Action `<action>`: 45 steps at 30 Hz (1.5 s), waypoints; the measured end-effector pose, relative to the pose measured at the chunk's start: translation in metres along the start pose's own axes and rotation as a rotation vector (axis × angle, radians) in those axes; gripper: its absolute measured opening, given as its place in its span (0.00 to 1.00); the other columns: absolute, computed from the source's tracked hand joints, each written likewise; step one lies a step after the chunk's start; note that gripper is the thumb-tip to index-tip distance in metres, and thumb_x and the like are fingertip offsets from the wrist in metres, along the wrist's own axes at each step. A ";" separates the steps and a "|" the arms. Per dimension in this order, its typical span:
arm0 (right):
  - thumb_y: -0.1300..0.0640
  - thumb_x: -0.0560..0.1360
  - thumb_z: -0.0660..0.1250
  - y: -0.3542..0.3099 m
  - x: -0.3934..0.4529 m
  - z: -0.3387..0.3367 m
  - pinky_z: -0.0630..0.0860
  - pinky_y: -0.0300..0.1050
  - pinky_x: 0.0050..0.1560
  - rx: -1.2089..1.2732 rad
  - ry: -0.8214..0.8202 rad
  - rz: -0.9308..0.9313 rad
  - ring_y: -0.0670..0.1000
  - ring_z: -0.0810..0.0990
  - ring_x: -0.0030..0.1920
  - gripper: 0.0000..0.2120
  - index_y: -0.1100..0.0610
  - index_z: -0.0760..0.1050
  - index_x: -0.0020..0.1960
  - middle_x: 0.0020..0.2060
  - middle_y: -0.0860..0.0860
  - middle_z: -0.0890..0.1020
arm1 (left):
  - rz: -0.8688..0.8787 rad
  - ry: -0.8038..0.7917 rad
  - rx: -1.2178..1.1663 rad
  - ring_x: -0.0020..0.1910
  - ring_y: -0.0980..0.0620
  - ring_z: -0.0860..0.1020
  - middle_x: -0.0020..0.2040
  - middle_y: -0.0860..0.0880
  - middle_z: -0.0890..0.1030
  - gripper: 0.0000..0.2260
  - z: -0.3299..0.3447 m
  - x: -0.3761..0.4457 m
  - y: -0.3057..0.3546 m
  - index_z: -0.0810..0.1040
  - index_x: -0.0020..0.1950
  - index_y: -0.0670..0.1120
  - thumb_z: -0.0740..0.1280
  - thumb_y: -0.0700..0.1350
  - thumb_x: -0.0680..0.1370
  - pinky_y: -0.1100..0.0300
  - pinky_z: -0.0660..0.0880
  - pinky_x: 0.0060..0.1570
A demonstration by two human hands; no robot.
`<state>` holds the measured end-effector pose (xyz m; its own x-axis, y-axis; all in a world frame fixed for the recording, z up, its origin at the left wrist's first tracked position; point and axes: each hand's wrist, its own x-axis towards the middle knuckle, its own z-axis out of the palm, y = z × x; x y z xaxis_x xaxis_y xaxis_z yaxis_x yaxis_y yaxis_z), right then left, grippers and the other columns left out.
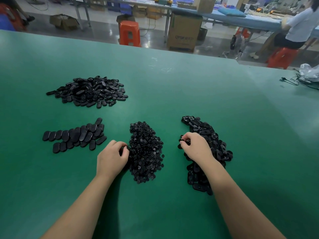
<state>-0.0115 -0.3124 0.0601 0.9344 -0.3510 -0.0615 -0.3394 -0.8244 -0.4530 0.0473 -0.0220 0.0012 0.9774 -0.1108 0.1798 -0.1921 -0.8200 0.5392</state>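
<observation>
A black oval piece [183,141] is pinched in the curled fingers of the right hand [196,147]. It is held at the left edge of the heap of oval pieces [214,144], which is spread along the near right of the green table [172,92]. The left hand [112,157] is set against the left edge of the heap of small round parts [146,152], which lies between the two arms. Its fingers are curled tight, but whether a part is held among them cannot be told. To the left, smooth oval covers [74,137] are laid flat in overlapping rows, and a loose far heap [89,91] is seen behind them. Cables [293,81] are seen at the table's right edge. Beyond the table, an orange stool [129,33] and a cardboard box [183,33] are seen on the floor.
</observation>
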 end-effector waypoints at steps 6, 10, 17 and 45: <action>0.49 0.79 0.67 0.007 0.003 -0.005 0.74 0.42 0.39 0.029 -0.076 0.024 0.48 0.79 0.42 0.05 0.49 0.78 0.48 0.42 0.42 0.79 | 0.007 -0.004 -0.001 0.37 0.54 0.76 0.41 0.56 0.76 0.05 0.000 0.001 -0.001 0.83 0.49 0.53 0.68 0.49 0.78 0.61 0.69 0.33; 0.50 0.79 0.67 0.011 0.003 -0.008 0.69 0.41 0.37 -0.081 -0.022 0.030 0.47 0.77 0.40 0.04 0.48 0.80 0.51 0.44 0.43 0.80 | 0.006 -0.002 -0.002 0.37 0.55 0.76 0.41 0.56 0.76 0.05 0.001 0.002 -0.001 0.83 0.49 0.53 0.67 0.49 0.79 0.61 0.68 0.33; 0.50 0.78 0.69 0.010 0.002 -0.011 0.67 0.37 0.33 0.023 0.060 0.040 0.41 0.74 0.35 0.05 0.50 0.81 0.50 0.41 0.43 0.80 | -0.004 -0.009 -0.002 0.37 0.54 0.76 0.41 0.56 0.76 0.05 0.001 0.002 -0.002 0.83 0.49 0.54 0.68 0.48 0.78 0.61 0.67 0.33; 0.61 0.85 0.57 -0.028 -0.050 0.081 0.81 0.41 0.40 1.044 0.233 0.209 0.46 0.80 0.34 0.12 0.51 0.77 0.61 0.44 0.53 0.83 | -0.051 -0.004 -0.016 0.37 0.58 0.75 0.44 0.57 0.77 0.05 0.002 0.008 -0.005 0.84 0.52 0.53 0.68 0.46 0.79 0.60 0.69 0.33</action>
<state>-0.0401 -0.2364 0.0040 0.7883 -0.6062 -0.1049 -0.1271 0.0065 -0.9919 0.0567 -0.0201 -0.0016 0.9863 -0.0708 0.1487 -0.1431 -0.8158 0.5603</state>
